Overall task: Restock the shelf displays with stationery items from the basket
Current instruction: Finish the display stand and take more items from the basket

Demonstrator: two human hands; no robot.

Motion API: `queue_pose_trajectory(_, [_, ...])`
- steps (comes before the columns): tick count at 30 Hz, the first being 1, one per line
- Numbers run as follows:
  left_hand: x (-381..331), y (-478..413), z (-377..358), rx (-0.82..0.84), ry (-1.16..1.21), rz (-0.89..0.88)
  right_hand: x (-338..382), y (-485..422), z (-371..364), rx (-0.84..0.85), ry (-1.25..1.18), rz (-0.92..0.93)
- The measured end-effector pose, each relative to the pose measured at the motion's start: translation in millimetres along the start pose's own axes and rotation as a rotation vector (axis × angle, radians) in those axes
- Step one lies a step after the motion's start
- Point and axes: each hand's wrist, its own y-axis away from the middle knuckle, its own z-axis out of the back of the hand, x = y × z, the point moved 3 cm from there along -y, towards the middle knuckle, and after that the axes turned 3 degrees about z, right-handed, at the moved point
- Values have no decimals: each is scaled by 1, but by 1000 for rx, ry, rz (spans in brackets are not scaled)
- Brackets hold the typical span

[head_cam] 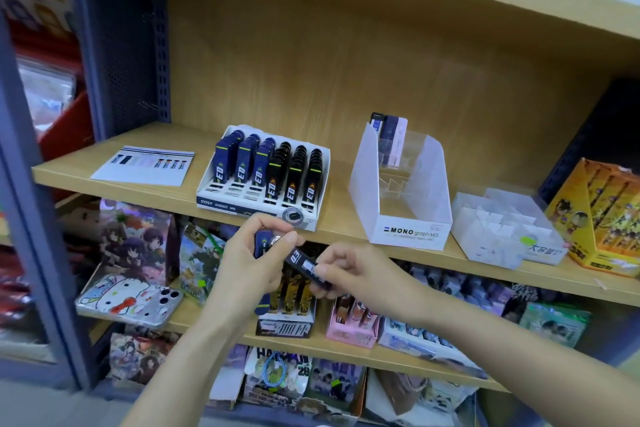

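My left hand grips a small stack of dark blue lead cases just below the front edge of the wooden shelf. My right hand pinches the lower end of one dark case marked 0.3, whose upper end lies under my left thumb. Directly above the hands stands a white display tray with rows of blue and black lead cases, its front slots on the left side bare. The basket is out of view.
On the same shelf lie a printed card at left, a translucent MONO graph box with a few cases at its back, a clear divided tray and a yellow carton. Lower shelves are packed with phone cases and card packs.
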Motion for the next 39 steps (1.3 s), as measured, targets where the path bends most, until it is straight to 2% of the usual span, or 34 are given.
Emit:
queue_pose_trajectory(3, [-4,1,10,-30,-13,-24,5,-1,-20,14,-122,9])
queue_pose_trajectory(7, [-2,3,21,-97,-36,64,13,-5,-27,-226,50,142])
queue_pose_trajectory(11, [-4,6,27,-69,-43,62,17,-15,-31,-328,88,194])
queue_pose_trajectory(15, [-8,5,37,-150,-129,22,19,-21,-40,-283,139,206])
queue_pose_trajectory(18, [-10,5,40,-135,-229,27,22,-22,-42,-250,179,221])
queue_pose_trajectory(22, [-3,7,41,-96,-285,134,28,-22,-36,-212,387,239])
queue_pose_trajectory(25, [4,2,42,-111,-117,221,34,-25,-18,-269,298,229])
queue_pose_trajectory(29, [8,-2,46,-134,-188,179,39,-37,17,-478,78,235])
queue_pose_trajectory(32, [4,3,42,-84,-211,129,36,-50,34,-601,77,244])
queue_pose_trajectory(39, [1,0,44,-64,-278,29,21,-70,46,-705,116,274])
